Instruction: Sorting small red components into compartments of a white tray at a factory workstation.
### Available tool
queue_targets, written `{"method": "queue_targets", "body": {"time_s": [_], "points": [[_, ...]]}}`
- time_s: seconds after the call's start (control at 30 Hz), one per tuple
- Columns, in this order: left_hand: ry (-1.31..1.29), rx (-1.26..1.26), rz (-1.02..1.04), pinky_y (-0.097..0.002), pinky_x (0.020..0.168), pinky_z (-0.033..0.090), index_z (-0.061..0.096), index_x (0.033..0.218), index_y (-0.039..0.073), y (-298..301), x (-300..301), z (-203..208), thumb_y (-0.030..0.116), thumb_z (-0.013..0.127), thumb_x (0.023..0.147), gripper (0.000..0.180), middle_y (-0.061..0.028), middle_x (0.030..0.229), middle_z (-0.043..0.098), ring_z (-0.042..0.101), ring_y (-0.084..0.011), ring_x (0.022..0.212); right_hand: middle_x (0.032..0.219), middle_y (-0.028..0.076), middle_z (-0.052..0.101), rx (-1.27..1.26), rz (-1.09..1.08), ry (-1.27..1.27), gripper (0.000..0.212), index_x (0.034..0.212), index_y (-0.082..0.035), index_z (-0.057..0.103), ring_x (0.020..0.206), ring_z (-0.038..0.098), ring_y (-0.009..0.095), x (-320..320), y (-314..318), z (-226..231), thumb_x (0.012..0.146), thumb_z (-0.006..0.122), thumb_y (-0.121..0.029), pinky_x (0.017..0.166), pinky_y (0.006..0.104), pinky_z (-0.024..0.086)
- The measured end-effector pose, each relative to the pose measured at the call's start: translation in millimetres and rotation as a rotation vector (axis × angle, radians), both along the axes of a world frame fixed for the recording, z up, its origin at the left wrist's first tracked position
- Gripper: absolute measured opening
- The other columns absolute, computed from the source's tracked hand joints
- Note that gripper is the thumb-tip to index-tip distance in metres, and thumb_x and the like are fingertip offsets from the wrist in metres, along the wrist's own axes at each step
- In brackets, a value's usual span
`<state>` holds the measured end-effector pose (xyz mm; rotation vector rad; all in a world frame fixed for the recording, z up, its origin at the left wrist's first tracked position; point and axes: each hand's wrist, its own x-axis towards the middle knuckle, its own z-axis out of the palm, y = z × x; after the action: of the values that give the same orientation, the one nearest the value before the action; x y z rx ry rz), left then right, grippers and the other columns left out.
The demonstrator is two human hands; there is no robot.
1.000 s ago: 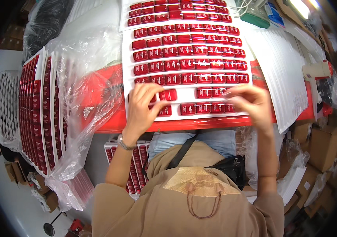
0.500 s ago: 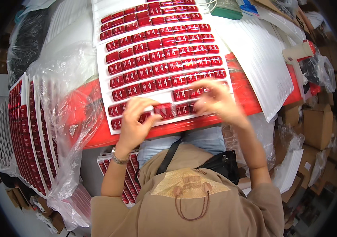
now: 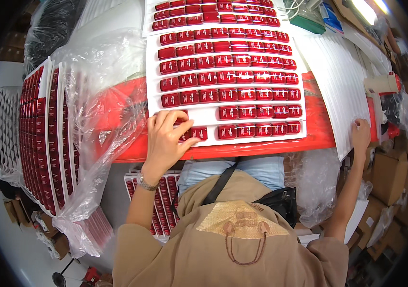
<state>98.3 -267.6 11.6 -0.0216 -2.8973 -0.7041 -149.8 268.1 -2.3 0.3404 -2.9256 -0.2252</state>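
The left hand [image 3: 166,138] lies spread, fingers narrow, on the white sheet [image 3: 204,115] on the red table [image 3: 318,136], hiding some small red pieces [image 3: 247,112] in the 2 nearest rows — about 5 show in each. The right hand [image 3: 360,134] curls on a white ribbed sheet's [image 3: 340,86] corner — whether it pinches is unclear.

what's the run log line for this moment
left hand: on white tray, red pieces | right hand: on white sheets
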Motion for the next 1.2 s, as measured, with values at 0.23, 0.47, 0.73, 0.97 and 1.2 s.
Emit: {"method": "queue_targets", "body": {"time_s": [0.23, 0.47, 0.73, 0.97, 1.2], "points": [[0.169, 0.268, 0.041, -0.0357, 0.081, 0.041, 0.065, 0.098, 0.004, 18.2, 9.5, -4.9, 0.011, 0.075, 0.065, 0.035, -0.0065, 0.091, 0.061, 0.053, -0.0248, 0.091, 0.074, -0.005, 0.048, -1.407, 0.031, -0.528, 0.013, 0.100, -0.007, 0.058, 0.060, 0.036, 0.000, 63.4, -202.1, 45.9, 0.093, 0.049, -0.015, 0.050, 0.0159, 0.030], [0.112, 0.540, -0.029, -0.0358, 0.077, 0.043, 0.063, 0.101, 0.003, 49.2, 0.8, 9.0, 0.009, 0.074, 0.067, 0.036, -0.0097, 0.091, 0.062, 0.054, -0.0259, 0.087, 0.062, 0.006, 0.057, -1.026, 0.933, -0.409, 0.010, 0.089, -0.002, 0.056, 0.049, 0.058, 0.018, 147.6, -332.3, 26.8, 0.081, 0.061, -0.004, 0.046, 0.0291, 0.044], [0.143, 0.306, 0.033, -0.0366, 0.084, 0.039, 0.065, 0.097, 0.005, 35.2, 10.8, -0.7, 0.016, 0.075, 0.066, 0.034, -0.0064, 0.091, 0.061, 0.053, -0.0231, 0.091, 0.112, 0.019, 0.055, -1.148, 0.306, -0.935, 0.048, 0.124, 0.003, 0.044, 0.098, 0.058, 0.024, 113.8, -269.2, 58.7, 0.085, 0.054, -0.024, 0.083, 0.0343, 0.047], [0.102, -0.095, 0.008, -0.0402, 0.087, 0.029, 0.065, 0.100, 0.008, 30.0, 5.5, -13.6, 0.019, 0.073, 0.069, 0.034, -0.0028, 0.093, 0.054, 0.050, -0.0198, 0.093, 0.109, 0.016, 0.058, 0.020, 0.157, 0.176, 0.039, 0.118, -0.002, 0.053, 0.104, 0.051, 0.032, -7.3, -22.3, 10.0, 0.079, 0.059, -0.007, 0.090, 0.0425, 0.040], [0.066, -0.053, 0.132, -0.0353, 0.077, 0.035, 0.064, 0.107, 0.006, -16.7, -10.0, -9.2, 0.015, 0.072, 0.070, 0.038, -0.0026, 0.093, 0.057, 0.051, -0.0203, 0.087, 0.087, 0.008, 0.064, -0.722, 0.141, -0.054, 0.032, 0.115, -0.004, 0.057, 0.083, 0.060, 0.017, -4.0, -97.3, 23.6, 0.083, 0.059, -0.003, 0.076, 0.0305, 0.047]]}}
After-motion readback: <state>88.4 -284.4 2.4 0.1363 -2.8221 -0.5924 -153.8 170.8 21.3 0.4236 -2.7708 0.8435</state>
